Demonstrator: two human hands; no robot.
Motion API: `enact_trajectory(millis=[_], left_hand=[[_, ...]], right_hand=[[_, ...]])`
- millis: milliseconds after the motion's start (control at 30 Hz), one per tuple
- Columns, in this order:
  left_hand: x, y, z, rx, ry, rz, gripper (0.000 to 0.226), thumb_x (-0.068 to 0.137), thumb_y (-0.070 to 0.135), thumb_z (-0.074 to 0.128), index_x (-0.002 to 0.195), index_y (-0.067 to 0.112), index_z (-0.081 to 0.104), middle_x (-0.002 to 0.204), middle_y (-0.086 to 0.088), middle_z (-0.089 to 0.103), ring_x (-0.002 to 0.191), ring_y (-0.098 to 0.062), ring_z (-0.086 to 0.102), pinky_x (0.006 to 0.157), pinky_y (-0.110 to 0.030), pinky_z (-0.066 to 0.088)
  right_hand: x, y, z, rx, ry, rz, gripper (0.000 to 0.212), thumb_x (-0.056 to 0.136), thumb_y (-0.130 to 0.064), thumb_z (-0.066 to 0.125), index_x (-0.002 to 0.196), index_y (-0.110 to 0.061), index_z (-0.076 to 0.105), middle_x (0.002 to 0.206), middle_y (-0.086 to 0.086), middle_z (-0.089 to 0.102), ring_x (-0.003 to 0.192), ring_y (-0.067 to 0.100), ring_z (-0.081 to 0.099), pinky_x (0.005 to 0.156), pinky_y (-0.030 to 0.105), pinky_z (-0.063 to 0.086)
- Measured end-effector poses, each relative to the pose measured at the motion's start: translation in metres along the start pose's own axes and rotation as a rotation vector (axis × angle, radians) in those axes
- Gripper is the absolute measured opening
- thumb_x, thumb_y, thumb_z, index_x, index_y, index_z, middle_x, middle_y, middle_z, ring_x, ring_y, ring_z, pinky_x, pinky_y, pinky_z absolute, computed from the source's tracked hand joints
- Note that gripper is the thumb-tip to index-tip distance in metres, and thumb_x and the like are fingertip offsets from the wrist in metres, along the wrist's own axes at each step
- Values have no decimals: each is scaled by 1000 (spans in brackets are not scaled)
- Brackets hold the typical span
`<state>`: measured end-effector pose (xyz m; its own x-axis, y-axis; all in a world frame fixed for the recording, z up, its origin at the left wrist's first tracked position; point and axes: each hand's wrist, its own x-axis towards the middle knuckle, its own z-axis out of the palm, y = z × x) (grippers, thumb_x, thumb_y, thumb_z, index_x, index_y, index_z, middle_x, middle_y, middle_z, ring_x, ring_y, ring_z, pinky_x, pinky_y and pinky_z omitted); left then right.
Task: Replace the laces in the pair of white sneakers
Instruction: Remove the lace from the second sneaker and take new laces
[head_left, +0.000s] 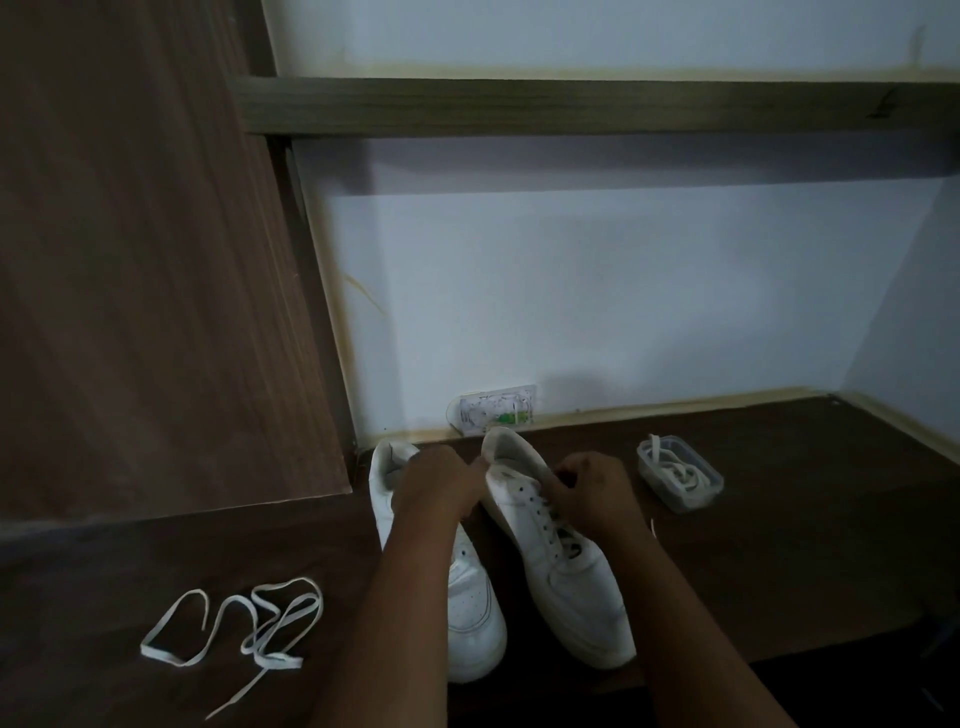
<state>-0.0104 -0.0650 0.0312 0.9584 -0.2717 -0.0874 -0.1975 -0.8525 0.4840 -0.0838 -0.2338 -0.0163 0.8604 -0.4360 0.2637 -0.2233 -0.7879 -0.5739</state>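
Our left hand (436, 483) grips the right sneaker's (561, 561) tongue; our right hand (592, 486) seems to pinch the lace (563, 543) beside it. We should pull gently, eyelet by eyelet.

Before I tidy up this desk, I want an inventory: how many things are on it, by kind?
White sneakers: 2, the left one and the right one
Loose laces: 2, one on the desk, one in the container
Clear plastic containers: 1
Small packets by the wall: 1
Total: 6
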Motion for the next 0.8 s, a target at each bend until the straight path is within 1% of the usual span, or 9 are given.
enact_trajectory(millis=[100, 133, 200, 333, 400, 500, 667, 733, 800], left_hand=[[-1, 19, 4, -198, 233, 300, 18, 95, 30, 56, 95, 15, 66, 94, 0, 68, 88, -14, 63, 71, -22, 44], [-6, 28, 9, -304, 212, 406, 9, 94, 20, 58, 97, 17, 66, 97, 2, 67, 89, -10, 62, 71, -17, 44], [-12, 38, 33, -368, 78, 494, 14, 94, 12, 56, 103, 17, 67, 101, 1, 68, 92, -10, 63, 75, -17, 49], [-5, 34, 67, -232, 59, 367, 21, 96, 17, 51, 105, 14, 69, 104, -7, 69, 98, -20, 64, 85, -34, 53], [-1, 35, 69, -248, 87, 347, 20, 94, 20, 55, 104, 15, 72, 102, -6, 71, 99, -20, 65, 86, -32, 52], [-1, 39, 69, -276, 101, 326, 20, 92, 17, 57, 104, 17, 74, 102, -3, 73, 96, -16, 66, 83, -26, 51], [1, 36, 79, -532, 128, 166, 11, 80, 24, 68, 84, 32, 74, 87, 12, 74, 88, -7, 68, 84, -33, 56], [0, 37, 83, -578, 165, 149, 7, 76, 25, 71, 80, 30, 70, 78, 14, 71, 81, -1, 66, 81, -32, 56], [-2, 37, 89, -489, 250, 199, 9, 80, 29, 68, 88, 27, 70, 84, 13, 70, 84, -1, 64, 83, -30, 53]], right_hand=[[1, 9, -6, 170, -59, 114, 23, 89, -28, 62, 77, -12, 74, 68, 2, 69, 66, 15, 66, 65, 31, 53], [1, 11, -6, 254, -69, 147, 23, 89, -26, 63, 74, -13, 74, 64, 2, 69, 64, 16, 67, 66, 33, 55], [-2, 12, -7, 382, -68, 190, 25, 88, -25, 65, 69, -12, 74, 61, 6, 69, 60, 17, 67, 64, 35, 56], [-7, 7, -6, 520, -67, 274, 24, 87, -21, 66, 69, -6, 73, 68, 19, 68, 57, 16, 63, 57, 28, 54], [-7, 8, -6, 579, -63, 292, 21, 86, -15, 67, 69, -6, 74, 69, 21, 67, 60, 20, 64, 60, 33, 55], [-7, 9, -8, 629, -76, 282, 16, 86, -18, 68, 72, -14, 75, 70, 11, 70, 66, 18, 68, 58, 26, 55], [-2, 14, -8, 243, -14, 95, 15, 85, -33, 67, 77, -26, 77, 66, -9, 70, 62, 1, 63, 59, 23, 49], [1, 14, -7, 197, 0, 81, 13, 83, -31, 68, 76, -25, 76, 66, -10, 69, 63, 2, 62, 59, 25, 47], [1, 15, -8, 231, 25, 99, 12, 80, -32, 70, 75, -23, 76, 65, -9, 69, 64, 3, 63, 60, 28, 51]])
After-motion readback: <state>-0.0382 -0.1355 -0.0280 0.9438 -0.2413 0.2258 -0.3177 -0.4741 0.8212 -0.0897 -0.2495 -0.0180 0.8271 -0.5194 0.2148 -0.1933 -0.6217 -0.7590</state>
